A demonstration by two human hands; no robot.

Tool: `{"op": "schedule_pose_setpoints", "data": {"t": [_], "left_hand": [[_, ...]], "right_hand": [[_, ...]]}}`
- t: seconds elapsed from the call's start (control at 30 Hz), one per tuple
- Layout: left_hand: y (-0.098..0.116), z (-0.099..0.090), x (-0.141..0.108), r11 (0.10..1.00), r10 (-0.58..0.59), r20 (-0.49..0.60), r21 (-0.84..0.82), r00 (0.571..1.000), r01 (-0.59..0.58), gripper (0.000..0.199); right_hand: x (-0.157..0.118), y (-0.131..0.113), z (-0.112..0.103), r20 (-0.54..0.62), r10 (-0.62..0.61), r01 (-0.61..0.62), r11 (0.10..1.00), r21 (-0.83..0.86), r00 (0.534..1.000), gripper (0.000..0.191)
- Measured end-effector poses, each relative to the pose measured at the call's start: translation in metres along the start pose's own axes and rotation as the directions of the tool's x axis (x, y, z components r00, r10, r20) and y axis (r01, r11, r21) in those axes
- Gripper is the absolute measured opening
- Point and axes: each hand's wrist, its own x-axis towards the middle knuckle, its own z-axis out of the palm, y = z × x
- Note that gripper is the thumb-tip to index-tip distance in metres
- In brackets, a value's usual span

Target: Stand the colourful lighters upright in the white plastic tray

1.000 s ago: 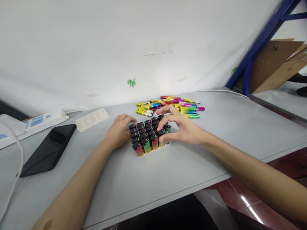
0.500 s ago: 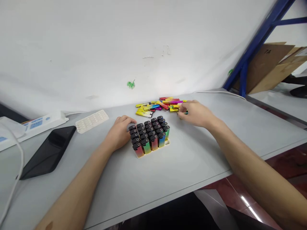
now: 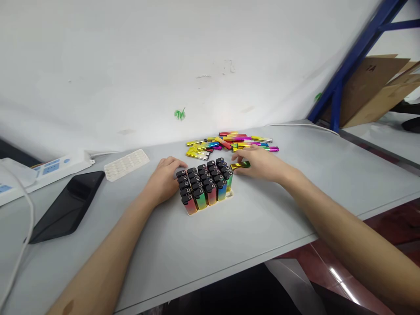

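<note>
A block of lighters (image 3: pixel 211 194) with black tops and colour-graded bodies stands upright in rows in a white tray (image 3: pixel 230 195). My left hand (image 3: pixel 166 178) rests against the block's left side, its fingers curled at the back left corner; some fingertips are hidden. My right hand (image 3: pixel 257 162) pinches a shiny yellow-and-green lighter (image 3: pixel 240 165), held lying flat just off the block's back right corner. Behind it, near the wall, lies a loose pile of shiny lighters (image 3: pixel 207 146) in yellow, red, blue and purple.
A white dimpled tray (image 3: pixel 127 165) lies at the left, near a black phone (image 3: pixel 67 205) and a power strip (image 3: pixel 55 168). A white cable (image 3: pixel 28 227) crosses the left edge. The wall (image 3: pixel 138 78) bounds the back; a blue metal frame (image 3: pixel 335 107) and cardboard boxes (image 3: pixel 370 92) stand right.
My right hand has moved left and slightly nearer, from the pile toward the block, bringing a lighter with it. My left hand stays at the block's left side.
</note>
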Motion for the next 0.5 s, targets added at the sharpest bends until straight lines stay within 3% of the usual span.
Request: {"op": "schedule_pose_setpoints", "data": {"t": [0.1, 0.27, 0.5], "left_hand": [[-0.0004, 0.0001, 0.0002, 1.000, -0.003, -0.007, 0.007, 1.000, 0.003, 0.027], [0.0004, -0.0007, -0.0003, 1.000, 0.010, -0.016, 0.003, 1.000, -0.010, 0.028], [-0.0010, 0.0000, 0.0004, 1.000, -0.006, -0.008, 0.011, 1.000, 0.006, 0.030]], "right_hand": [[-0.0016, 0.0027, -0.0033, 0.004, 0.116, -0.116, 0.992, -0.053, 0.993, 0.045], [-0.0014, 0.0035, -0.0063, 0.050, 0.180, -0.178, 0.983, -0.032, 0.982, 0.010], [0.0006, -0.0052, -0.0057, -0.103, 0.112, -0.069, 0.933, 0.355, 0.988, 0.015]]}}
